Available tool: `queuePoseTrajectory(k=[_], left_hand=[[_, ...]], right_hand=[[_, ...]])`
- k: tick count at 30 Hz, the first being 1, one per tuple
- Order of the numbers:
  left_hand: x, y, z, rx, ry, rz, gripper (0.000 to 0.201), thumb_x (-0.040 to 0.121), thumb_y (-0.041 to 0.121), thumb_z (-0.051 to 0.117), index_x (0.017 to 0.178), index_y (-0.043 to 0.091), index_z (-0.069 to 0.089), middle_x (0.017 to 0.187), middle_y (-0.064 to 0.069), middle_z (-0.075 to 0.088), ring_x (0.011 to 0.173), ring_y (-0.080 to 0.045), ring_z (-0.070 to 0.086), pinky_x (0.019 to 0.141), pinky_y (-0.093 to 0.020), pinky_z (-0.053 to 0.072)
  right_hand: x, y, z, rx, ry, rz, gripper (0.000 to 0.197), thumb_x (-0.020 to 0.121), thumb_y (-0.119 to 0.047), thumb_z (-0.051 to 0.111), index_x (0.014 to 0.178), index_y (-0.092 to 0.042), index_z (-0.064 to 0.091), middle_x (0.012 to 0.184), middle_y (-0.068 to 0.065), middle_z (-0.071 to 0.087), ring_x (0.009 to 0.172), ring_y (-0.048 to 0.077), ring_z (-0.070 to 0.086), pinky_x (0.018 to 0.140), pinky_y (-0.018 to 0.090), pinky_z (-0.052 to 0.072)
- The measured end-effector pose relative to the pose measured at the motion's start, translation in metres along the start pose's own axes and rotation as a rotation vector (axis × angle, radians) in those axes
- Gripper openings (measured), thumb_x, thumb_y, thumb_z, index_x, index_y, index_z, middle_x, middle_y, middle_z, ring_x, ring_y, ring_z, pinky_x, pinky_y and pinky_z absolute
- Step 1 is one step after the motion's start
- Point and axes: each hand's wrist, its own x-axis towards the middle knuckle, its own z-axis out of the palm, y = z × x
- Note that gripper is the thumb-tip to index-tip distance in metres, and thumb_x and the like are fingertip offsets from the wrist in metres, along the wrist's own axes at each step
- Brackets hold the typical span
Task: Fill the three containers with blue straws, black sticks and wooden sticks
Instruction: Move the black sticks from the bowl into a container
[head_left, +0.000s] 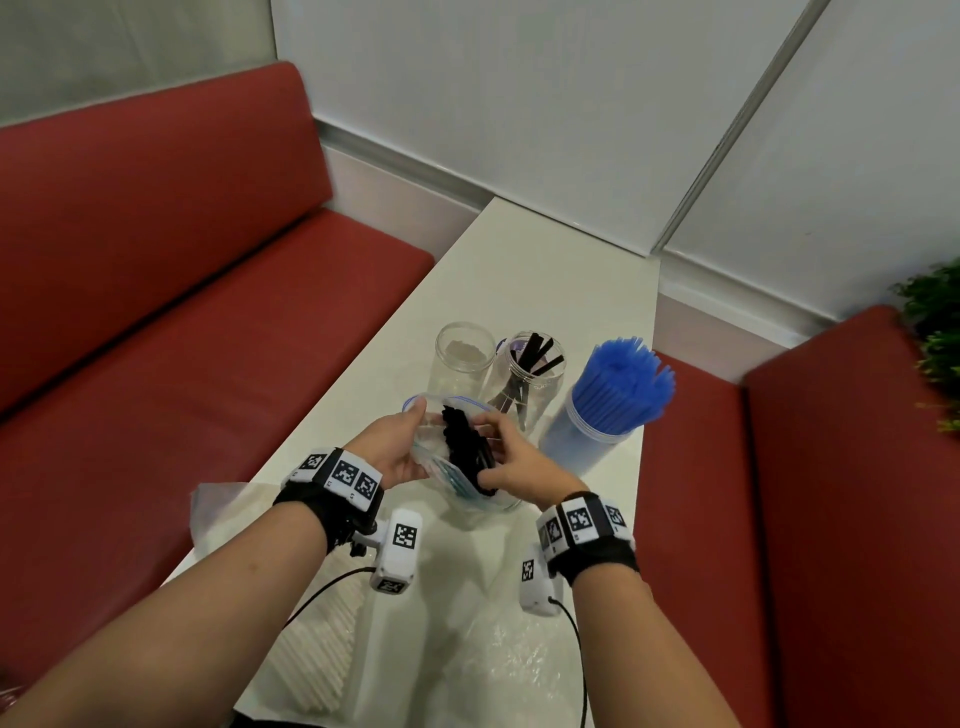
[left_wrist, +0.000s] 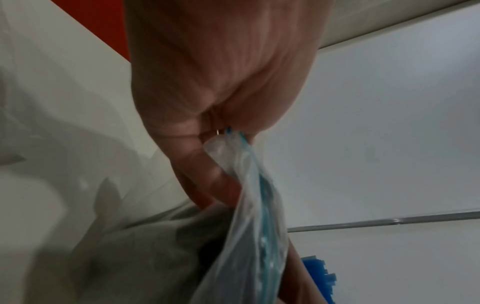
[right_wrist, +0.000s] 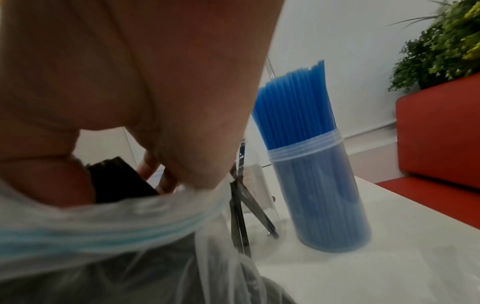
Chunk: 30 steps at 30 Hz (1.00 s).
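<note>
My left hand (head_left: 400, 447) pinches the rim of a clear zip bag (head_left: 452, 483) and holds it up over the white table (head_left: 519, 270); the same bag edge (left_wrist: 257, 205) hangs from its fingers in the left wrist view. My right hand (head_left: 511, 465) reaches into the bag mouth and grips a bundle of black sticks (head_left: 465, 441), whose dark ends (right_wrist: 119, 181) show in the right wrist view. Behind stand three clear jars: an empty jar (head_left: 462, 358), a jar with a few black sticks (head_left: 530, 374), and a jar packed with blue straws (head_left: 608, 410), seen again as the straw jar (right_wrist: 317, 174).
Crumpled clear plastic bags (head_left: 493, 649) and a pack of pale sticks (head_left: 322, 644) lie on the near table. Red bench seats (head_left: 182, 364) flank the table on both sides. A green plant (head_left: 935, 338) stands at the far right.
</note>
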Motion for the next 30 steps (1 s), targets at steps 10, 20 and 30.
queuePoseTrajectory(k=[10,20,30], left_hand=[[-0.004,-0.007,-0.003,-0.085,0.002,-0.022,0.043,0.104,0.045,0.041,0.101,0.010,0.066,0.078,-0.010,0.075,0.064,-0.021,0.072,0.054,-0.033,0.059],[-0.004,0.001,0.007,-0.103,-0.014,-0.037,0.046,0.105,0.044,0.040,0.111,0.008,0.067,0.094,-0.014,0.070,0.071,-0.023,0.069,0.053,-0.030,0.058],[-0.001,0.001,0.012,-0.125,0.003,-0.064,0.040,0.104,0.043,0.043,0.106,0.008,0.063,0.096,-0.015,0.067,0.080,-0.026,0.067,0.053,-0.033,0.060]], right_hand=[[-0.006,0.019,0.027,-0.279,0.337,-0.090,0.034,0.083,0.007,0.061,0.114,-0.004,0.061,0.105,0.007,0.065,0.094,0.021,0.057,0.081,0.029,0.045],[-0.006,-0.001,0.013,-0.138,0.478,-0.187,0.020,0.102,-0.016,0.056,0.121,-0.018,0.052,0.110,-0.003,0.065,0.098,0.005,0.061,0.087,0.020,0.046],[-0.017,-0.038,-0.011,-0.065,0.556,-0.160,0.023,0.104,-0.022,0.053,0.124,-0.011,0.053,0.111,0.003,0.069,0.105,0.017,0.064,0.095,0.034,0.049]])
